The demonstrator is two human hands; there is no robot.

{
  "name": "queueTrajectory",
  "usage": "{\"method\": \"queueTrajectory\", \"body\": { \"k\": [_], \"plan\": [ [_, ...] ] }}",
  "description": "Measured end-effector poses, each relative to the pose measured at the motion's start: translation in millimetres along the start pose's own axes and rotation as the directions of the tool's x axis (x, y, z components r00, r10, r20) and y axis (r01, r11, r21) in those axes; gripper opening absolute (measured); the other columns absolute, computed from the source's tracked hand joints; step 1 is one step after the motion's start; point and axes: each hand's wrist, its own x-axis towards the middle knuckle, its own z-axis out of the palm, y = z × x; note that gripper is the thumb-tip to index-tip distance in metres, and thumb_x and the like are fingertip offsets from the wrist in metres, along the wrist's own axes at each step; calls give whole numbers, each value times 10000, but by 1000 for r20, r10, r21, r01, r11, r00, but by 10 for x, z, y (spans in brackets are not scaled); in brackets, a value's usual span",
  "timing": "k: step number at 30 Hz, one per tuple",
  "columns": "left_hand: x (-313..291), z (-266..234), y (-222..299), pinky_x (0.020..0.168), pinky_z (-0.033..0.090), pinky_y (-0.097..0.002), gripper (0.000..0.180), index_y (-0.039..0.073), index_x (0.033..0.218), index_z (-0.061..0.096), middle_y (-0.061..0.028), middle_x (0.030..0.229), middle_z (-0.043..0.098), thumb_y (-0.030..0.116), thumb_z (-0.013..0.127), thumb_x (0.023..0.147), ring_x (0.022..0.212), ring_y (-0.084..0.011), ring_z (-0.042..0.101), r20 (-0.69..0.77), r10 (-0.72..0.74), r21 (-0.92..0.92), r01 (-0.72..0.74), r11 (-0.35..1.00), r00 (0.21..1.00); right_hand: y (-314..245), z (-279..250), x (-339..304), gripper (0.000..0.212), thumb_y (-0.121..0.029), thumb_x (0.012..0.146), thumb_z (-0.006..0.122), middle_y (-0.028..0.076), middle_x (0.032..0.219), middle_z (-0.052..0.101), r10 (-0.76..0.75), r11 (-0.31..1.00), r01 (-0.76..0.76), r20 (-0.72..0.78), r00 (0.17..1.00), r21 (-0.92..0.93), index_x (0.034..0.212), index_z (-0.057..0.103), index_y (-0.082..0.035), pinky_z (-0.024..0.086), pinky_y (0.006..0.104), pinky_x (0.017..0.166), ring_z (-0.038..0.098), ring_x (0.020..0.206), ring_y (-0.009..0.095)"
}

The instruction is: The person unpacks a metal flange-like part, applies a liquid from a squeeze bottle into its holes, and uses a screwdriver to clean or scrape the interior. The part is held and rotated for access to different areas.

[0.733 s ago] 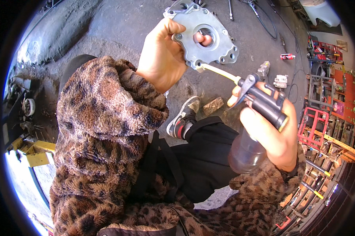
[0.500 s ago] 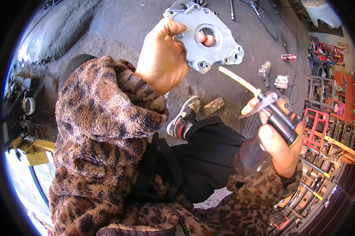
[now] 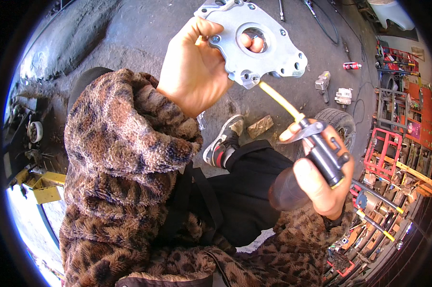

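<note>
A flat grey metal oil pump housing [image 3: 232,38], with a round centre opening and several bolt holes, is up in front of me. My left hand [image 3: 192,71] is closed on its left edge, the thumb on the near face and fingertips showing through the opening. My right hand [image 3: 331,191] is wrapped round the black pump head of an oil can [image 3: 288,191] with a dark, see-through bottle. The oil can's yellow spout [image 3: 280,101] points up and left, its tip at the housing's lower corner by a small hole. Whether the tip touches the metal I cannot tell.
My shoe [image 3: 224,138] is on the dark floor beside a brown block [image 3: 260,127]. A tyre [image 3: 338,122], a power tool [image 3: 323,86], a white block-shaped item [image 3: 343,96] and a red can [image 3: 352,65] lie to the right. Cluttered red racks [image 3: 383,148] stand beyond; a yellow box [image 3: 46,186] sits left.
My right hand has moved left with the oil can, bringing the spout tip to the housing's lower corner. The housing has tilted and shifted slightly in my left hand.
</note>
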Motion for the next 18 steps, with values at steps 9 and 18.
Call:
{"method": "queueTrajectory", "body": {
  "k": [9,18],
  "plan": [
    [-44,43,36,1008,488,-464,313,-43,1106,516,-190,1017,662,197,491,906,1016,-304,654,-32,-10,62,12,998,999,7,-254,-16,445,-138,828,664,214,1136,615,-234,969,244,-169,957,39,1188,549,98,441,361,919,587,1022,223],
    [-62,98,7,972,497,-426,362,-34,1150,553,-166,1016,692,212,495,891,989,-287,663,-96,2,178,15,984,995,79,-263,-11,416,-90,860,680,153,1120,647,-112,992,119,-133,985,43,1210,541,87,446,336,974,605,1063,190]
  ]
}}
